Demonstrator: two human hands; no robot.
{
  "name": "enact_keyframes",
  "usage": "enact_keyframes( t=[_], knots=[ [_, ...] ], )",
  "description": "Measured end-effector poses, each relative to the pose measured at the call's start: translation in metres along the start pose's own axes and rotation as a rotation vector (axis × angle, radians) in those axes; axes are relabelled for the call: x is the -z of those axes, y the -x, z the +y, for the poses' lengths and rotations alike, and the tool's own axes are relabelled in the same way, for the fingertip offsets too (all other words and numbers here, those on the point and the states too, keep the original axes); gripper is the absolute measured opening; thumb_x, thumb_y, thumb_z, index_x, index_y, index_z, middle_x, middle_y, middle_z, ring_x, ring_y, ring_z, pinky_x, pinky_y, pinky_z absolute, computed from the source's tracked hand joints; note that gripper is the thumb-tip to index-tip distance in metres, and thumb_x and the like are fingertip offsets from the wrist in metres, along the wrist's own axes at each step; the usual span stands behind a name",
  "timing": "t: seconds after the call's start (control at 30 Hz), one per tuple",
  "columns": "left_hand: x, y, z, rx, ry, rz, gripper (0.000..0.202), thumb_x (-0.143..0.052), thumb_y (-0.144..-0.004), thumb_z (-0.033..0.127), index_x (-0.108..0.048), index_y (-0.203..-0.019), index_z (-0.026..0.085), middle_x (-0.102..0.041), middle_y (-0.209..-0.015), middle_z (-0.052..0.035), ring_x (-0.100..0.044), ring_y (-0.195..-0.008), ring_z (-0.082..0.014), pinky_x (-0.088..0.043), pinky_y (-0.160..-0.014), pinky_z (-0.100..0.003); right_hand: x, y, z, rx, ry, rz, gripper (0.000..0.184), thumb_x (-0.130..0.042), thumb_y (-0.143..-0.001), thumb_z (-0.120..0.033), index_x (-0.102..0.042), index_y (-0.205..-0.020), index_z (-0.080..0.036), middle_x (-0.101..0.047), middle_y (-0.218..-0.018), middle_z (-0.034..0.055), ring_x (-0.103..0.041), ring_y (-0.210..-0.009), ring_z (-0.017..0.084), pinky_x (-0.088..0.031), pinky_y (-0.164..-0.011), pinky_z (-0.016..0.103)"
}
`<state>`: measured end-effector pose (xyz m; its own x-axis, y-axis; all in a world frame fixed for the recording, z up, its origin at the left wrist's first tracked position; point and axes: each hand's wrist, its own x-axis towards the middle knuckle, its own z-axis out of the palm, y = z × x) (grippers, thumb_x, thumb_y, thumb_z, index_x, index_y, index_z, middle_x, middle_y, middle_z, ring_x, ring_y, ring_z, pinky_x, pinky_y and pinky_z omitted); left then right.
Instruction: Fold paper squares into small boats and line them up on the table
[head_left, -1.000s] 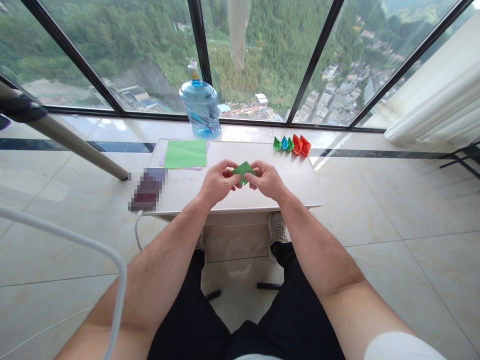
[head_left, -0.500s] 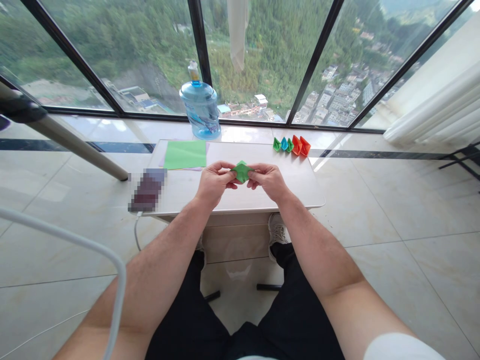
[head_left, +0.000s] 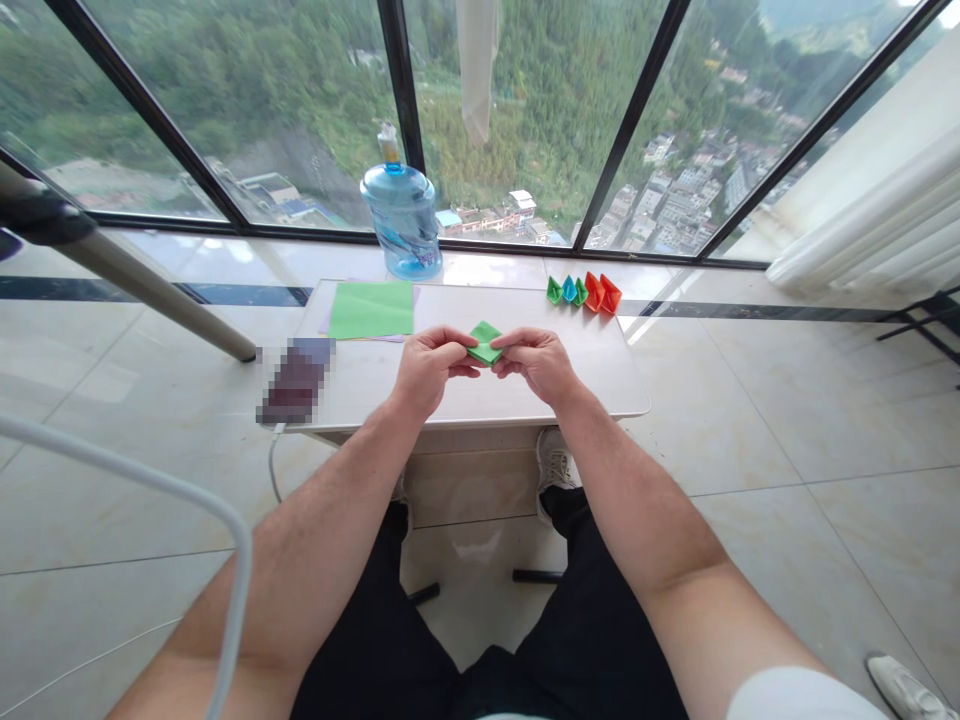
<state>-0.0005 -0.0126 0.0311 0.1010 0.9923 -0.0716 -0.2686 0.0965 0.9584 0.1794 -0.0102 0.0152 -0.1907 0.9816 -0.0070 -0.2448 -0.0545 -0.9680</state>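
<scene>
A small piece of folded green paper [head_left: 484,341], roughly diamond-shaped, is held above the middle of the white table [head_left: 360,390]. My left hand [head_left: 433,365] pinches its left corner between thumb and fingers. On the opposite corner, my right hand [head_left: 536,360] grips it the same way. Beyond my right hand, at the table's far right, stands a row of folded paper pieces: green ones [head_left: 553,290], a blue one [head_left: 569,290] and orange-red ones [head_left: 602,293]. Flat green sheets [head_left: 371,310] lie on the far left, with purple edges showing beneath.
A blurred-out phone-like object [head_left: 296,380] with a cable rests at the table's left end. Behind the table stands a blue water jug [head_left: 403,220] by the window. A white tube [head_left: 150,475] curves across the left foreground. Someone's shoe [head_left: 904,688] shows at lower right.
The green paper has tilted a little between my fingers, showing a flatter diamond face. A shoe has come into view at the lower right. Both hands keep nearly the same place.
</scene>
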Motion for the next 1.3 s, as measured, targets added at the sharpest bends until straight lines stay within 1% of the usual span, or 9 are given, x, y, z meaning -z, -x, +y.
enact_keyframes(
  t=[0.33, 0.47, 0.53, 0.67, 0.77, 0.87, 1.0, 1.2, 1.3],
  knots=[
    [-0.002, -0.001, -0.007, -0.122, -0.131, 0.025, 0.039, -0.091, -0.059, 0.039, -0.064, -0.075, 0.016, -0.065, -0.063, 0.0014, -0.066, -0.056, -0.0147, -0.055, -0.053, -0.026, -0.008, -0.001, 0.003, -0.014, 0.007, 0.037, 0.017, -0.071, -0.067, -0.026, -0.065, -0.08, -0.018, -0.071, -0.061, 0.0002, -0.068, -0.057, 0.015, -0.056, -0.056, 0.026],
    [-0.001, -0.005, -0.011, -0.191, -0.184, 0.094, 0.038, -0.089, -0.061, 0.039, -0.062, -0.076, 0.017, -0.064, -0.064, 0.0029, -0.067, -0.058, -0.0148, -0.053, -0.051, -0.025, -0.01, -0.002, 0.002, 0.007, -0.022, 0.048, 0.044, -0.077, -0.069, -0.029, -0.061, -0.109, -0.019, -0.073, -0.067, -0.0016, -0.069, -0.058, 0.016, -0.055, -0.052, 0.024],
    [0.001, -0.007, -0.014, -0.235, -0.219, 0.13, 0.035, -0.088, -0.063, 0.038, -0.063, -0.076, 0.017, -0.064, -0.065, 0.0032, -0.067, -0.059, -0.0145, -0.052, -0.051, -0.024, -0.012, -0.002, 0.002, 0.023, -0.021, 0.071, 0.052, -0.082, -0.07, -0.035, -0.06, -0.115, -0.018, -0.074, -0.068, -0.0014, -0.069, -0.059, 0.016, -0.056, -0.051, 0.024],
    [0.002, -0.009, -0.019, -0.292, -0.325, 0.145, 0.028, -0.084, -0.066, 0.033, -0.063, -0.078, 0.018, -0.065, -0.068, 0.0033, -0.064, -0.059, -0.0122, -0.052, -0.055, -0.023, -0.013, -0.004, 0.005, 0.023, 0.032, 0.131, 0.04, -0.085, -0.067, -0.044, -0.067, -0.088, -0.015, -0.072, -0.064, 0.0019, -0.068, -0.058, 0.015, -0.056, -0.05, 0.024],
    [0.001, -0.006, -0.019, -0.303, -0.357, 0.127, 0.028, -0.084, -0.065, 0.031, -0.065, -0.083, 0.019, -0.068, -0.072, 0.0027, -0.063, -0.061, -0.0117, -0.051, -0.057, -0.023, -0.014, -0.004, 0.008, -0.008, 0.051, 0.14, 0.039, -0.085, -0.068, -0.048, -0.067, -0.078, -0.015, -0.07, -0.061, 0.0033, -0.069, -0.057, 0.015, -0.056, -0.05, 0.024],
    [0.0, -0.005, -0.018, -0.278, -0.342, 0.09, 0.029, -0.082, -0.068, 0.032, -0.071, -0.091, 0.019, -0.069, -0.07, 0.0016, -0.063, -0.06, -0.0128, -0.051, -0.057, -0.025, -0.014, -0.004, 0.007, -0.004, 0.054, 0.139, 0.039, -0.083, -0.069, -0.049, -0.068, -0.083, -0.016, -0.07, -0.063, 0.0022, -0.07, -0.059, 0.016, -0.056, -0.051, 0.024],
    [0.001, -0.006, -0.017, -0.233, -0.293, 0.104, 0.025, -0.08, -0.069, 0.032, -0.075, -0.088, 0.017, -0.068, -0.066, 0.0006, -0.059, -0.057, -0.0121, -0.051, -0.054, -0.025, -0.009, -0.002, 0.003, 0.135, 0.123, 0.134, 0.037, -0.077, -0.074, -0.044, -0.07, -0.102, -0.02, -0.073, -0.076, -0.0009, -0.072, -0.064, 0.015, -0.056, -0.053, 0.024],
    [0.0, -0.004, -0.011, -0.102, -0.072, 0.0, 0.022, -0.073, -0.07, 0.032, -0.075, -0.085, 0.016, -0.072, -0.078, -0.0028, -0.066, -0.072, -0.0171, -0.057, -0.06, -0.029, -0.004, -0.004, 0.003, 0.21, 0.283, 0.194, 0.018, -0.076, -0.072, -0.032, -0.073, -0.082, -0.018, -0.071, -0.065, 0.0006, -0.07, -0.062, 0.016, -0.055, -0.052, 0.025],
    [-0.003, -0.002, -0.011, -0.143, -0.104, 0.002, 0.017, -0.076, -0.066, 0.026, -0.075, -0.08, 0.015, -0.072, -0.073, -0.0026, -0.065, -0.067, -0.0157, -0.056, -0.061, -0.029, -0.009, -0.004, 0.006, 0.193, 0.27, 0.214, 0.016, -0.075, -0.071, -0.031, -0.071, -0.078, -0.018, -0.069, -0.062, -0.0003, -0.068, -0.059, 0.015, -0.053, -0.051, 0.024]
  ],
)
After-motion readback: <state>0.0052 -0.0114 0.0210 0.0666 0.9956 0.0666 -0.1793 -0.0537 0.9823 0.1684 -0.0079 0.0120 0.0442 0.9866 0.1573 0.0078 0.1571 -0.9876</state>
